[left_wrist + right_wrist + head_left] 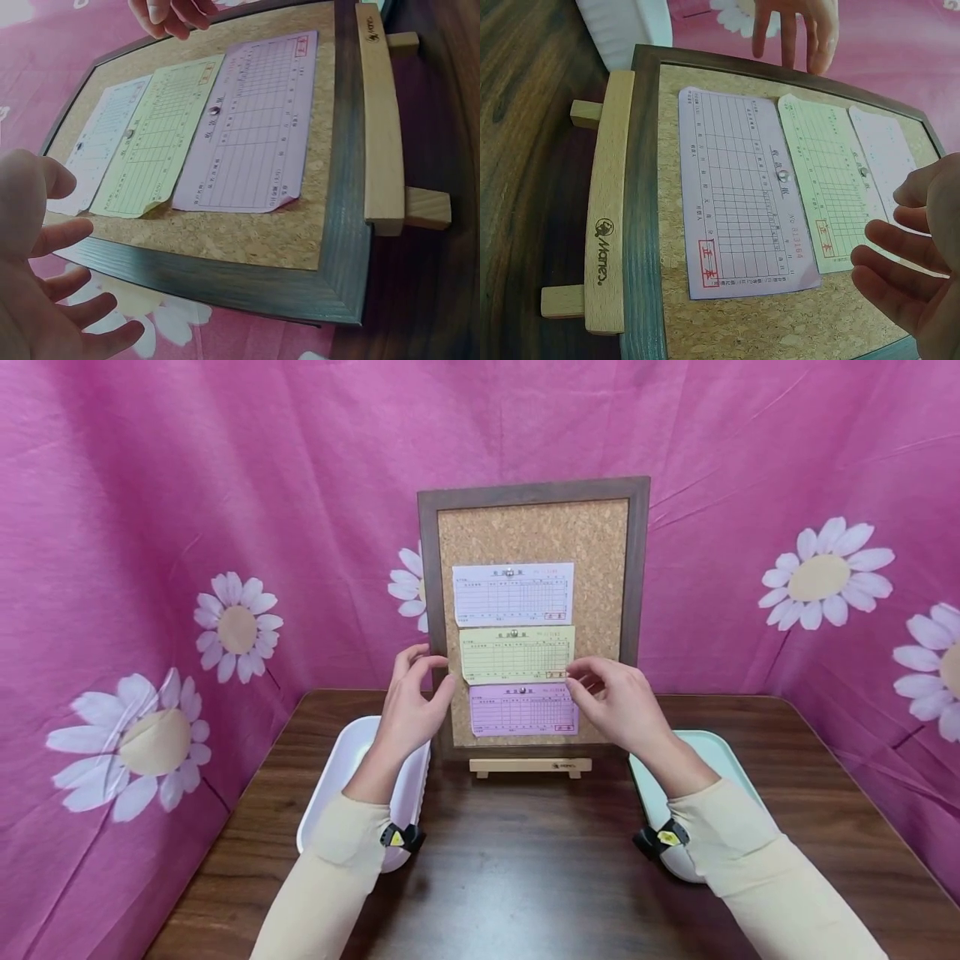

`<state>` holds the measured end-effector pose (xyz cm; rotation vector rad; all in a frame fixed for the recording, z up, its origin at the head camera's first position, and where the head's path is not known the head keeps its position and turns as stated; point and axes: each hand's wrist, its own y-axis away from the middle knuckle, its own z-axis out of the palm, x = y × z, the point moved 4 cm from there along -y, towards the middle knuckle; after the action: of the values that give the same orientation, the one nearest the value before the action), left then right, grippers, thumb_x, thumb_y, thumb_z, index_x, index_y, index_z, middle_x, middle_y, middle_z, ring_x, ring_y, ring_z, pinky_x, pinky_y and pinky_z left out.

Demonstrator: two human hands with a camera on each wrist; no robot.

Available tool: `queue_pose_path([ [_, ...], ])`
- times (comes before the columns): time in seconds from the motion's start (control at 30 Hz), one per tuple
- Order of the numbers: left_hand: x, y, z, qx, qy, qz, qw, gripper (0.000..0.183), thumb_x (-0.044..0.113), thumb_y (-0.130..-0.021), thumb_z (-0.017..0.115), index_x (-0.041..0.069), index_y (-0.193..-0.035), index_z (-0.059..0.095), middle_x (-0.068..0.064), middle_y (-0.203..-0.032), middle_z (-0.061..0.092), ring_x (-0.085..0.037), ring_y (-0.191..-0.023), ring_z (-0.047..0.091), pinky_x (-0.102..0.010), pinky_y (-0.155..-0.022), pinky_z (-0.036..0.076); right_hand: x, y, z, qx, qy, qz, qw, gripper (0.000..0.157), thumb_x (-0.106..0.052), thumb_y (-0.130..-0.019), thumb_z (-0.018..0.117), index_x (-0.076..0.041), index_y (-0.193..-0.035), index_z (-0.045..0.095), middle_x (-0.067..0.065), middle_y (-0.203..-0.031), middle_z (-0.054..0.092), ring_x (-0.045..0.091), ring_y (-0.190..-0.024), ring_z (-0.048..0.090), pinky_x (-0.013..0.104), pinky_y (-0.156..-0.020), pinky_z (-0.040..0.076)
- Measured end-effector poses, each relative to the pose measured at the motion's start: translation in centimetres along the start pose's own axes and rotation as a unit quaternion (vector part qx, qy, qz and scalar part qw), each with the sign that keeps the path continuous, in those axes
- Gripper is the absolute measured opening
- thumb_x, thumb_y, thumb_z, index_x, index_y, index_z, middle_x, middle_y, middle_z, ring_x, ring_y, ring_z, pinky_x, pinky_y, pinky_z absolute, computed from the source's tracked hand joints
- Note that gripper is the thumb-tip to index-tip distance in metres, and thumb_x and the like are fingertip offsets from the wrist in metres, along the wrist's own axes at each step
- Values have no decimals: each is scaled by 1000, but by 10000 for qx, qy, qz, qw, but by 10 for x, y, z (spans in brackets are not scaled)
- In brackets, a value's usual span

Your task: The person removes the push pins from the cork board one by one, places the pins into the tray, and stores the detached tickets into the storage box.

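A framed cork board [532, 535] leans upright on a small wooden easel [528, 767]. Three printed receipt slips hang on it one above another: a whitish one [480, 600], a yellow-green one [491, 658] and a purple one [510, 717]. Each has a silver pushpin near its top middle, such as the pin [783, 176] in the purple slip. My left hand [412, 706] is beside the board's left frame, fingers spread and holding nothing. Near the right ends of the lower two slips is my right hand [624, 703], its fingers loosely bent and holding nothing; contact with the paper cannot be told.
A white tray [318, 802] lies on the dark wooden table [517, 877] at the left, partly behind my left arm. At the right, a pale green tray [723, 760] is partly covered by my right arm. Pink cloth with daisies [360, 460] surrounds the table.
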<state>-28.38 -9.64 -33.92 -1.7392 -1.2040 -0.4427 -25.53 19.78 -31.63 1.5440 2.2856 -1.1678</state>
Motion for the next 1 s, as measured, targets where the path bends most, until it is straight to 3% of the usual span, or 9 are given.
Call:
queue_pose_path([
  [0.67, 4, -18, -6, -223, 70, -110, 9997, 37, 20, -100, 66, -1, -130, 70, -20, -162, 41, -38, -151, 44, -56, -124, 38, -4, -13, -1, 42, -172, -172, 9997, 20, -6, -102, 68, 3, -117, 77, 20, -105, 80, 34, -92, 77, 52, -80, 64],
  [1.0, 1, -25, -8, -529, 128, -213, 9983, 39, 22, -102, 65, 0, -134, 68, -22, -164, 37, -39, -154, 39, -56, -128, 33, -6, -20, 1, 13, -114, -139, 9998, 20, -8, -103, 67, 2, -117, 77, 20, -106, 80, 34, -93, 76, 51, -82, 63],
])
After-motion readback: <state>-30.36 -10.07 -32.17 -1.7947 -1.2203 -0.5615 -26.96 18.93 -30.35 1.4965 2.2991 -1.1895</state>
